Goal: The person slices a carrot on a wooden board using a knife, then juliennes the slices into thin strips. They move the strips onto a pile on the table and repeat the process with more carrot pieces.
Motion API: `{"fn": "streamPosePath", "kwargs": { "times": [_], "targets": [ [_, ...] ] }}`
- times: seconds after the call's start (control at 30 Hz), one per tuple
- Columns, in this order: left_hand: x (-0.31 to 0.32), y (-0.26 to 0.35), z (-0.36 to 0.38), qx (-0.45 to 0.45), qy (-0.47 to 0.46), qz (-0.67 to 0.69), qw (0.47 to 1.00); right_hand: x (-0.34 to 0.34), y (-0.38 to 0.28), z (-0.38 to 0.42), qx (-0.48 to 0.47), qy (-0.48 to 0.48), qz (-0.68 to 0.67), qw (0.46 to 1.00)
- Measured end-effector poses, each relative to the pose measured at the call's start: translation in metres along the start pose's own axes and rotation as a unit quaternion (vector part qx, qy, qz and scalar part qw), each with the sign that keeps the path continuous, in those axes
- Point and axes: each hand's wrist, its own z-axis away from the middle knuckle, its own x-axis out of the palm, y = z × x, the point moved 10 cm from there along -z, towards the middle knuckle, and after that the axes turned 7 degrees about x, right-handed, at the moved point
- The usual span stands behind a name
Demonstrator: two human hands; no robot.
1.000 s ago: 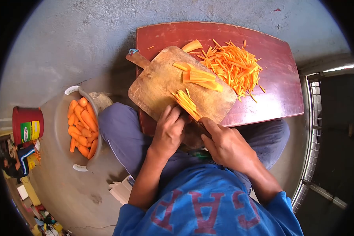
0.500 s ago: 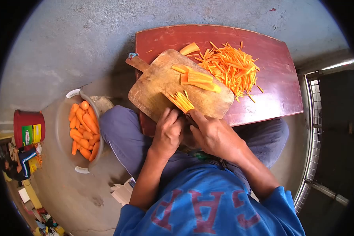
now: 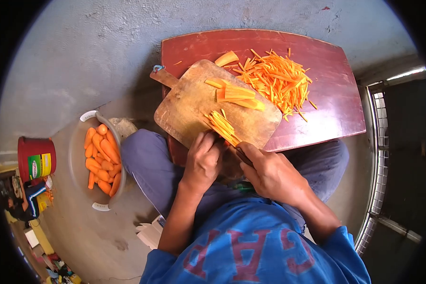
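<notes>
My right hand (image 3: pixel 274 176) is closed around the dark handle of a knife (image 3: pixel 244 156) at the near edge of the wooden cutting board (image 3: pixel 180 113). The blade is mostly hidden among thin carrot strips (image 3: pixel 221 125). Beside them my left hand (image 3: pixel 202 161) has its fingers curled and pressed down on carrot slices, which the fingers largely cover. Farther up the board lie several flat carrot slices (image 3: pixel 239 93). A heap of cut carrot strips (image 3: pixel 281 80) rests on the red table beyond the board, with a thick carrot piece (image 3: pixel 226 58) at its left.
The board sits on a red table (image 3: pixel 329 104) against a wall. To the left on the floor stands a grey basin (image 3: pixel 75 156) of whole carrots (image 3: pixel 102 158). Past it are a red bucket (image 3: pixel 26 156) and a person (image 3: pixel 31 201). A metal grille (image 3: pixel 379 137) lines the right side.
My right hand with the knife has moved slightly right and down, away from my left hand. The nearest carrot strips have shifted a little right. My left hand stays nearly in place.
</notes>
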Motion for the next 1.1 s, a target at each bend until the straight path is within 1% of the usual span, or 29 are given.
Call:
{"fn": "streamPosePath", "kwargs": {
  "times": [0.1,0.17,0.3,0.37,0.5,0.6,0.67,0.7,0.77,0.9,1.0,1.1],
  "targets": [
    [0.002,0.000,0.000,-0.013,-0.037,-0.011,0.999,0.013,0.015,-0.006,0.037,-0.031,-0.007,0.999],
    [0.005,-0.001,0.004,-0.020,-0.055,-0.016,0.998,0.017,0.015,-0.014,0.032,-0.033,0.003,0.999],
    [0.003,0.001,0.003,-0.002,-0.036,-0.023,0.999,0.007,0.003,-0.003,0.000,-0.014,0.006,1.000],
    [0.001,0.001,0.001,0.005,-0.019,-0.012,1.000,0.005,0.002,0.005,0.028,-0.030,0.011,0.999],
    [-0.001,0.001,-0.001,0.012,-0.017,-0.004,1.000,0.004,0.001,0.014,0.067,-0.049,0.013,0.996],
    [0.000,-0.003,0.001,0.005,-0.019,0.003,1.000,0.008,0.003,0.007,0.066,-0.049,0.002,0.997],
    [0.002,-0.006,0.003,-0.008,-0.034,-0.002,0.999,0.022,0.011,-0.007,0.043,-0.040,0.005,0.998],
    [0.000,-0.004,0.002,-0.005,-0.028,0.003,1.000,0.024,0.011,-0.013,0.029,-0.032,0.006,0.999],
    [-0.003,-0.002,-0.001,-0.001,-0.016,-0.001,1.000,0.023,0.011,-0.019,0.033,-0.036,0.000,0.999],
    [-0.005,0.002,-0.001,0.022,0.018,-0.001,1.000,0.012,0.003,-0.006,0.046,-0.045,0.009,0.998],
    [-0.005,0.001,0.002,0.011,0.005,-0.002,1.000,0.007,0.000,0.004,0.049,-0.023,0.012,0.998],
    [0.001,-0.004,0.006,-0.002,-0.022,-0.006,1.000,0.025,0.011,-0.010,0.046,-0.046,0.009,0.998]
  ]
}}
